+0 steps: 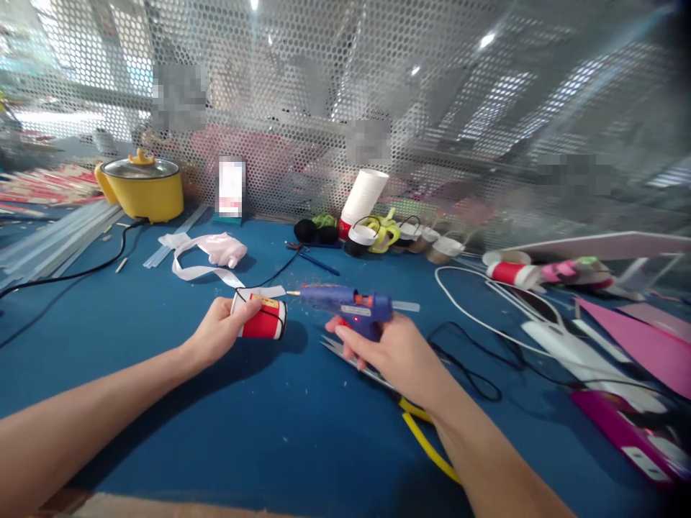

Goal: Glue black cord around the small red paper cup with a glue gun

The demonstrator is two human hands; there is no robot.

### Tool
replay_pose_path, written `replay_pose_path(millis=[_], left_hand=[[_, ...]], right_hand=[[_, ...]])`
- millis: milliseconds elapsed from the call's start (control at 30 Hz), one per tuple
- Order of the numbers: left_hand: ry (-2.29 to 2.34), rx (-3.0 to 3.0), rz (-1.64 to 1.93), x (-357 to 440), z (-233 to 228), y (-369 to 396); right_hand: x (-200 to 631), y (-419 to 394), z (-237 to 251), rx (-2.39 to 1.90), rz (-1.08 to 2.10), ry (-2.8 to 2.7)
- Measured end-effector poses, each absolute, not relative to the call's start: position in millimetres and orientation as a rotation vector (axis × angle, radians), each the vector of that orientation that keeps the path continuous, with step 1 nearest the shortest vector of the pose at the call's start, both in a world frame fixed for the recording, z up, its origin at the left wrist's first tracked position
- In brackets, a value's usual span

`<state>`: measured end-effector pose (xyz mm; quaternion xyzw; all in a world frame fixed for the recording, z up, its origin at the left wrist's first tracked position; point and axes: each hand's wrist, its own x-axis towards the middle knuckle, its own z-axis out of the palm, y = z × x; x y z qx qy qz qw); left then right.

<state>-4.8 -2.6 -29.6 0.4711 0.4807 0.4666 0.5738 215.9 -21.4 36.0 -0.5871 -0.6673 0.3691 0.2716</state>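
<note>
My left hand (221, 332) is wrapped around a small cup (263, 319), red with white ends, lying on its side just above the blue counter (270, 432). Thumb on top, fingers underneath; a black cord loops the cup's left end, and a yellow label shows on the red band.

My right hand (391, 352) grips a blue glue gun (350, 306) by its handle, fingers closed round it. Nozzle points left toward the cup, tip just short of it, not touching. A clear glue stick pokes out of the gun's right end. A small red light glows on the body.

The two hands are apart, cup and gun between them at centre, near side of the counter.

Under my right hand lie scissors (345, 352), blades pointing left, partly hidden; yellow handles (426, 439) show beside my forearm.

Far left: a yellow pot (143, 188) with glass lid, a black cable running from it across the counter. Clear glue sticks (65, 237) lie in a heap left of it. Just right of the pot, a white ribbon (199, 270) and a pale pink bag (227, 248).

Far centre, against the perforated screen (432, 108): a tilted stack of white cups (364, 194), black pompoms (316, 232), several finished little cups. Right: white cord, a red roll (510, 273), pink sheets (642, 338).
</note>
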Motion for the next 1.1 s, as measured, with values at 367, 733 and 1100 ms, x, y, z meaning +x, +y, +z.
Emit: replay_pose_path(millis=[367, 733, 1100], left_hand=[[1.19, 1.168, 1.08, -8.7, -31.5, 0.5], [1.17, 1.156, 1.116, -8.9, -31.4, 0.5], [1.205, 1.154, 1.115, -8.6, -29.4, -0.3]], right_hand=[[215.2, -28.7, 31.4, -1.493, 0.606, -2.085], [217.5, -28.7, 26.9, -1.443, 0.526, -2.208], [218.3, -30.4, 26.4, -1.404, 0.391, -2.336]])
